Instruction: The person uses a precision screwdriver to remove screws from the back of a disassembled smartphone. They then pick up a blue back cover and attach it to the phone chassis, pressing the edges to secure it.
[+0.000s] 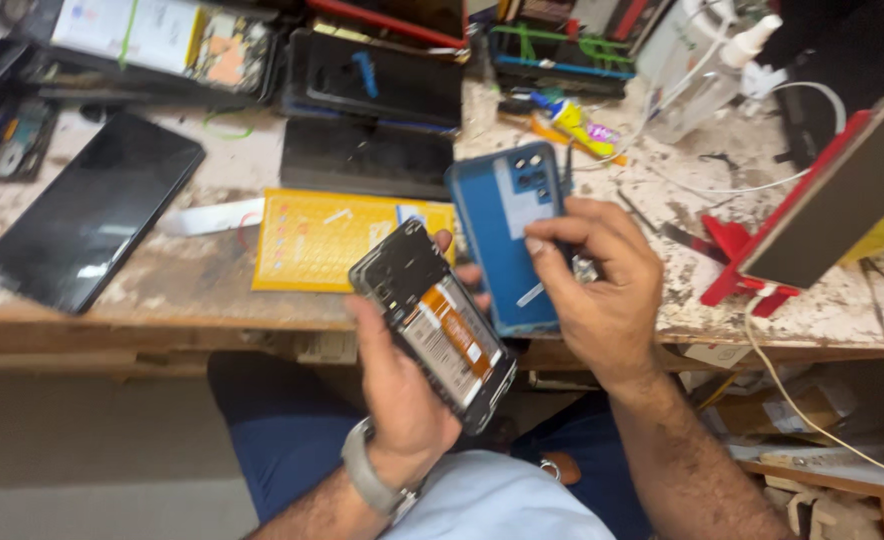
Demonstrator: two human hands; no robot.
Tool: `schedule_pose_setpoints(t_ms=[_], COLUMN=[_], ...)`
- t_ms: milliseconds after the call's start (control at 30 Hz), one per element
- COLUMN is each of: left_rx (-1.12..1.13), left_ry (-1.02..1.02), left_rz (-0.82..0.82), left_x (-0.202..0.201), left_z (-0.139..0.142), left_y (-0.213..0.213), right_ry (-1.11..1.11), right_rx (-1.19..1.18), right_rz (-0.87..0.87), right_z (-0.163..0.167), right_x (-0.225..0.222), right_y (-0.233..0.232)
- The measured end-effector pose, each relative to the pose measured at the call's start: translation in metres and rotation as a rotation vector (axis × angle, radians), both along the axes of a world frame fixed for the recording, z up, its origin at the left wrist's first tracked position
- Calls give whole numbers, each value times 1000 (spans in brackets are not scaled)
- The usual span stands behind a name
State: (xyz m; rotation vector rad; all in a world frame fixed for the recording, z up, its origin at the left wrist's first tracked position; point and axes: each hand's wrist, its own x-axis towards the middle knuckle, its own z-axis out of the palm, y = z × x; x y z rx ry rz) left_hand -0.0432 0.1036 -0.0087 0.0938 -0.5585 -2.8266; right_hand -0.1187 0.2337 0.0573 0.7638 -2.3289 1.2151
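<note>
Off the front edge of the cluttered table, over the lap, the left hand wraps its fingers around an opened phone while the right hand pinches the blue back cover just beside it.

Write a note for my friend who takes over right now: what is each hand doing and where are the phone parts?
Left hand: holds the opened phone, insides facing up, above the bench edge.
Right hand: pinches the blue back cover, tilted upright beside the phone.
Done: cover is off the phone.
Left: both parts are in hand, not set down.
Nearby: yellow packet and a dark tablet on the workbench.
</note>
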Motion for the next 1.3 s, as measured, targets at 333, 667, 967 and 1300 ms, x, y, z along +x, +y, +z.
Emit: schedule_pose_setpoints(t_ms=[333,667,967,1300], left_rx=[171,98,151,53], left_ry=[94,90,147,138], left_rz=[87,106,104,162], left_x=[-1,-3,-2,-2], left_z=[-3,-6,-5,0], left_y=[15,16,18,19], right_ry=[453,374,356,342], right_rx=[301,350,407,486], right_rz=[45,174,200,193], right_z=[5,13,19,25], right_x=[18,40,47,49], right_y=[-25,-35,-39,-37])
